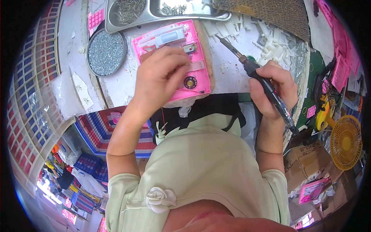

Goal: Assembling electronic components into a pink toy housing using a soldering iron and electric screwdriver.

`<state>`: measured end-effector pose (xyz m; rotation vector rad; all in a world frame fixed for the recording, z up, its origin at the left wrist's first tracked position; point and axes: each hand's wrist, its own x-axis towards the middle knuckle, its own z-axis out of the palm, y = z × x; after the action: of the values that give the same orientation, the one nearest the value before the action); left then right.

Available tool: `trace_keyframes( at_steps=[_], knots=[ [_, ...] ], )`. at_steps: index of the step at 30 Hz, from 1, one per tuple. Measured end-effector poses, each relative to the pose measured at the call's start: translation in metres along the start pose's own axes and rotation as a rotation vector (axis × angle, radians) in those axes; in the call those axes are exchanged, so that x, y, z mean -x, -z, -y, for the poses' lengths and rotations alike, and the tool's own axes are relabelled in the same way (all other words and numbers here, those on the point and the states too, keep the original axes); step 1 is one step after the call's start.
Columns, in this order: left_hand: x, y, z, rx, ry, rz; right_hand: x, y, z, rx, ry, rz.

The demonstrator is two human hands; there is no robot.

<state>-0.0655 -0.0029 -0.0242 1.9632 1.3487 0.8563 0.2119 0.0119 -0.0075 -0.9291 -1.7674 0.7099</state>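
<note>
The right grip (283,86) wraps a black pointed tool (269,90); the left grip (160,73) lies over the pink casing (203,79), whether pinching anything I cannot tell. Left of it sits a round dish (125,55); beyond, a metal tray (151,12).

Counter (228,79): bright, evenly lit
Pink casing (201,76): clear, colours vivid
Metal tray (185,17): soft glints along rim
White lattice (34,75): bowed by fisheye distortion
Lower-left background (50,193): washed-out glare, details soft

White worktable (228,79), yellow fan (346,142) nearby
</note>
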Motion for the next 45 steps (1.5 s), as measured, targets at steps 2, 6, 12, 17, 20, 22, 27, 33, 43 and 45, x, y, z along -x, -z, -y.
trace_keyframes(
  at_steps=[2,6,12,17,20,22,27,33,43,45],
  knots=[
    [0.0,0.002,0.002,0.213,0.169,0.013,0.003,0.001,-0.001,-0.002,-0.001,-0.018],
    [0.002,0.002,0.0,0.455,0.404,0.014,0.002,-0.002,0.001,0.011,-0.001,0.018],
    [-0.002,0.014,0.004,0.146,0.04,0.217,0.001,-0.001,0.002,-0.026,0.025,0.054],
    [-0.001,0.015,-0.003,-0.013,-0.038,0.302,0.007,0.003,0.008,-0.054,0.019,0.164],
    [0.001,0.013,-0.001,-0.035,-0.086,0.269,0.015,0.005,0.011,-0.153,-0.108,0.178],
    [0.004,0.012,-0.001,-0.005,-0.077,0.231,0.023,-0.004,0.019,-0.161,-0.228,0.072],
    [0.013,0.007,0.004,-0.06,-0.065,0.009,0.023,-0.05,0.027,0.098,-0.057,0.213],
    [0.016,0.005,0.005,-0.004,-0.027,-0.079,0.033,-0.095,0.015,0.126,0.088,0.229],
    [0.019,0.003,0.009,0.035,-0.034,-0.127,0.029,-0.1,0.029,0.179,0.12,0.228],
    [0.019,0.003,0.011,0.04,-0.042,-0.126,0.035,-0.101,0.026,0.167,0.094,0.219]
  ],
)
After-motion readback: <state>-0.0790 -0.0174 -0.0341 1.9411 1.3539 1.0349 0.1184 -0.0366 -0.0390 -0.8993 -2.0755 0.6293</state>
